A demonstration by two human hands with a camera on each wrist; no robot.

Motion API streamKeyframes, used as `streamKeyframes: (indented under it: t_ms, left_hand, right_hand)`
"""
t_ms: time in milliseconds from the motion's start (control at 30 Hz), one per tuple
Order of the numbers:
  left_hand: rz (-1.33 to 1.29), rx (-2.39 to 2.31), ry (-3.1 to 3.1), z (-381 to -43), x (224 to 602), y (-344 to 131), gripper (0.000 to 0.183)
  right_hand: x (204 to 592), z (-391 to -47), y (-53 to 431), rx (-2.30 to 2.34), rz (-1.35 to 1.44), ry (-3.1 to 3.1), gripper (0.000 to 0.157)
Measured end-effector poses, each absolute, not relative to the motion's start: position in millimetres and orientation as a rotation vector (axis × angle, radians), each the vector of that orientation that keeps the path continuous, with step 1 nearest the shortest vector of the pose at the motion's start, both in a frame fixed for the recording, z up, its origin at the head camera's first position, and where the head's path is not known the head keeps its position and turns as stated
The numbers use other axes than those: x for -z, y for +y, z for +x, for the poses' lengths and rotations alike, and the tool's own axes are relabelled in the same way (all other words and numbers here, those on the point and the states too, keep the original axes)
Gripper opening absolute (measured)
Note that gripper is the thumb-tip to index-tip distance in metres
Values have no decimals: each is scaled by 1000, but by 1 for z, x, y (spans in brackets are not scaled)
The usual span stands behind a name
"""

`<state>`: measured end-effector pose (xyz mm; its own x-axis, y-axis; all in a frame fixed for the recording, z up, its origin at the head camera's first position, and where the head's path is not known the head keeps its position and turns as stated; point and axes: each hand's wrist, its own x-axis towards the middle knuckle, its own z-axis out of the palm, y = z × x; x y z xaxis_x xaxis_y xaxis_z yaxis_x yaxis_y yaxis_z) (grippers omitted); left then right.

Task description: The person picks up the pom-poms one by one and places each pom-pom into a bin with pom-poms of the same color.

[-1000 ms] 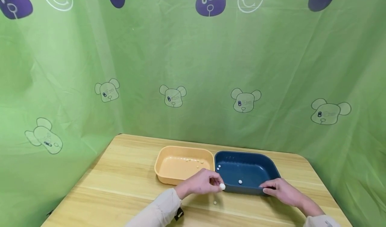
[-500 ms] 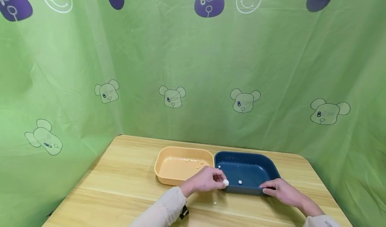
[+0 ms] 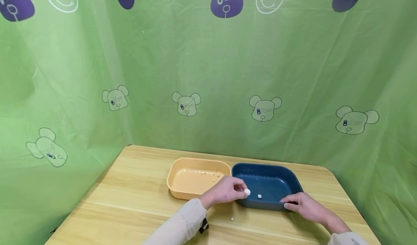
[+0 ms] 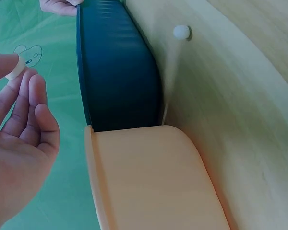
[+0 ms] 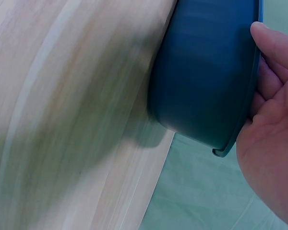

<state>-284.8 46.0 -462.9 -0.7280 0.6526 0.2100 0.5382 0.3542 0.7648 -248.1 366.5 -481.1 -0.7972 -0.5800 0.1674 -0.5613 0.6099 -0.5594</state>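
A white ball (image 3: 247,192) is pinched between the thumb and fingertips of my left hand (image 3: 223,192), over the near left part of the dark blue tray (image 3: 268,205). In the left wrist view, the ball (image 4: 16,68) shows at the thumb tip, with the other fingers loosely bent below it. My right hand (image 3: 306,206) grips the tray's near right rim, thumb outside and fingers inside; the right wrist view shows the thumb (image 5: 273,43) on the wall. Another white ball (image 3: 259,196) lies inside the blue tray, near its front wall.
Left of the blue tray, against it, stands an orange tray (image 3: 180,194) with several small pale balls on its floor. One small white ball (image 3: 232,219) lies on the wooden table (image 3: 130,198) in front. A green printed curtain (image 3: 221,67) hangs behind and on both sides.
My left hand has moved right and slightly away with the ball, from the blue tray's near left corner to over its inside. It now hides the small balls there. My right hand stays put.
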Motion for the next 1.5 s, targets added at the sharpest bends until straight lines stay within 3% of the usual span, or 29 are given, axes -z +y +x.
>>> streamKeyframes:
  t_ms: [800, 1500]
  left_hand:
    - [923, -1422, 2454, -292, 466, 66, 4]
    - [874, -1226, 2551, -303, 470, 78, 7]
  right_hand:
    - [483, -249, 368, 956, -1000, 2790, 17]
    - [481, -247, 366, 971, -972, 2787, 15]
